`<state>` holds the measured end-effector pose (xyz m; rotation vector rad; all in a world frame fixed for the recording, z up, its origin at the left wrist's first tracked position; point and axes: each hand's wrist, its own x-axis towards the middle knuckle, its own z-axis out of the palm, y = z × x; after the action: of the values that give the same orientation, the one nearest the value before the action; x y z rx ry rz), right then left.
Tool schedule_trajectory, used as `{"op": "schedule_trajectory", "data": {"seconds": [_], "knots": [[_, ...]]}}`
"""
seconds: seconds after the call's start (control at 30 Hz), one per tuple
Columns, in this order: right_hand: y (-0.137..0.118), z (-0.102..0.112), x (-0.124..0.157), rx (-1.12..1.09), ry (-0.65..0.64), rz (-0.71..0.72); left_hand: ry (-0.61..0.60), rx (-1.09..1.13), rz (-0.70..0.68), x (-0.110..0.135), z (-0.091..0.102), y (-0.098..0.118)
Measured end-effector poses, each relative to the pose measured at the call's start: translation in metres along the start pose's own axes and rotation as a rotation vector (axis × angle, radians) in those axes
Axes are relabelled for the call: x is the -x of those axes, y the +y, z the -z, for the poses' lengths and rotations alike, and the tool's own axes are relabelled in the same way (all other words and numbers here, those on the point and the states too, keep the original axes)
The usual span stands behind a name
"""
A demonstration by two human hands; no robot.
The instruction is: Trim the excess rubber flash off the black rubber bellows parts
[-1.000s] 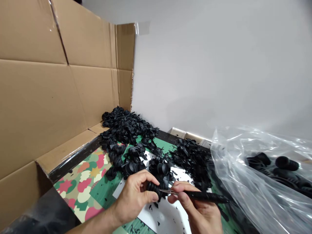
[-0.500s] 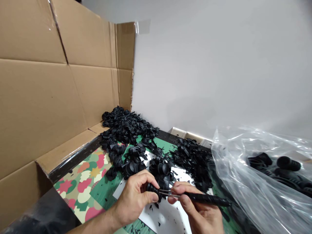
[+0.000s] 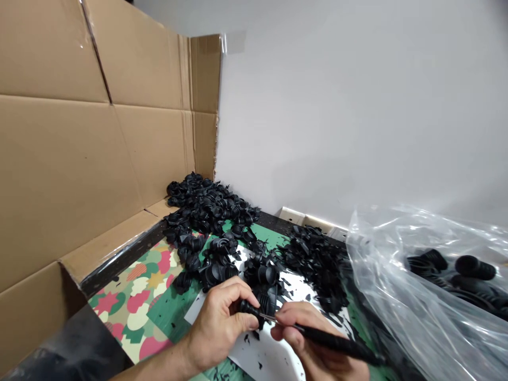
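Observation:
My left hand (image 3: 220, 320) is closed around a small black ribbed rubber part (image 3: 249, 307), pinched between thumb and fingers just above a white sheet (image 3: 273, 357). My right hand (image 3: 317, 344) grips a slim black-handled tool (image 3: 337, 344) like a pen. Its thin metal tip (image 3: 266, 317) touches the rubber part. Directly behind my hands lies a heap of the same black rubber parts (image 3: 210, 227), stretching back to the corner.
A tall cardboard wall (image 3: 79, 148) closes off the left side. A pile of black trimmings (image 3: 317, 259) lies at centre right. A clear plastic bag (image 3: 428, 296) holding more black parts fills the right. A colourful patterned mat (image 3: 135, 296) covers the table.
My right hand has tilted, its handle end dropping lower right, and the tool tip has pushed closer into the part. My left hand has barely moved.

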<state>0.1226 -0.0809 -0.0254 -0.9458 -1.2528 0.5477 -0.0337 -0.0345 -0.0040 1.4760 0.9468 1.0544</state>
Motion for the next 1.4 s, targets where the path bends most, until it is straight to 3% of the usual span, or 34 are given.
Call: {"op": "schedule_trajectory", "data": {"seconds": [0.17,0.23,0.37,0.43,0.6,0.83,1.03,1.4], "knots": [[0.005,0.018,-0.004,0.53,0.089,0.301,-0.025,-0.016,0.015,0.003,-0.002,0.003],[0.009,0.03,-0.009,0.485,0.171,0.293,-0.012,0.005,0.012,0.004,-0.003,0.003],[0.011,0.038,-0.016,0.279,0.27,-0.264,0.008,0.032,0.021,0.004,-0.001,-0.001],[0.009,0.034,-0.017,0.135,0.215,-0.408,0.016,0.033,0.02,0.004,-0.001,-0.002],[0.003,0.022,-0.017,-0.26,-0.034,-0.524,0.024,0.021,-0.002,0.003,-0.001,-0.002],[0.005,0.002,-0.005,-0.269,-0.183,-0.741,0.024,-0.029,-0.055,0.003,-0.002,0.002],[0.007,-0.01,0.0,-0.227,-0.17,-0.736,0.017,-0.046,-0.085,0.006,-0.004,0.003],[0.014,-0.004,-0.002,-0.407,-0.199,-0.739,0.05,0.221,0.075,0.002,-0.005,0.0]]}}
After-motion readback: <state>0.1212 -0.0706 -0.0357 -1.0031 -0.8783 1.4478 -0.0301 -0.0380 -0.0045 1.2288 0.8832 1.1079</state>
